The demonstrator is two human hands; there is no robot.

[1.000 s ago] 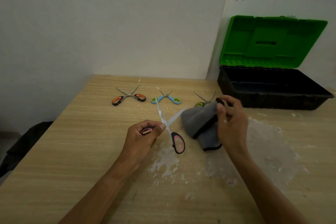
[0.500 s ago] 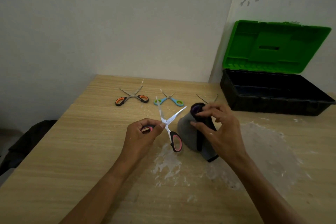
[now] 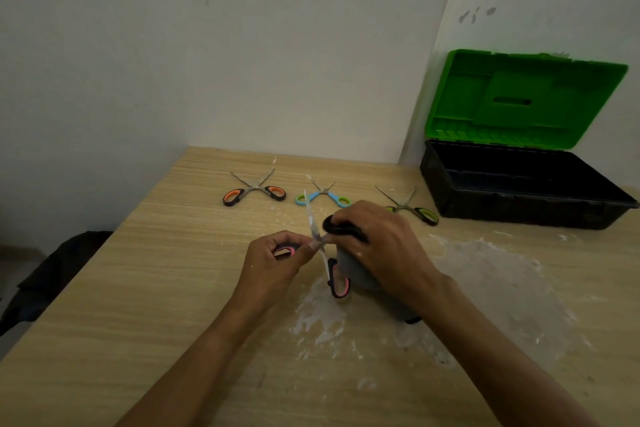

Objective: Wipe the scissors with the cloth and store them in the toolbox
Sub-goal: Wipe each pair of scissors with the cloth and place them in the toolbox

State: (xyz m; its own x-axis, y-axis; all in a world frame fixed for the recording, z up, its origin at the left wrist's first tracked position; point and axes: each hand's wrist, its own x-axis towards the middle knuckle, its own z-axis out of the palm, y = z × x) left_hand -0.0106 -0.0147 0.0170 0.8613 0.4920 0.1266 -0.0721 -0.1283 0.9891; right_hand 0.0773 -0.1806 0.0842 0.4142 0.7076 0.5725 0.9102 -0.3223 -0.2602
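We are working near the middle of the desk (image 3: 138, 288). Our left hand (image 3: 277, 263) is gripping the pink scissors (image 3: 335, 279). Its fingers are curling round one pink-and-black handle loop, and the thumb and forefinger are pinching close to the pivot. The scissors are being held open, above the desk. One blade is pointing up toward the far edge, and the other handle loop is hanging down just beside the cloth (image 3: 363, 276). The second blade is hiding behind our right hand (image 3: 381, 246).

That hand is clutching the grey cloth, with the fingers curling over its bunched, black-edged top. It is bringing the cloth up against the scissors beside the pivot. The lower part of the cloth is trailing down toward the desk under the wrist.

Three more pairs are lying open in a row near the far edge. The orange scissors (image 3: 254, 189) are lying on the left and the blue scissors (image 3: 323, 196) just beyond our hands. The green scissors (image 3: 408, 206) are lying nearest the toolbox (image 3: 519, 215).

The toolbox is sitting at the far right corner, and its green lid (image 3: 526, 97) is standing open against the wall. White smears (image 3: 485, 270) are spreading across the desk beneath our hands and to their right. A dark bundle (image 3: 52, 270) is lying beyond the left edge.
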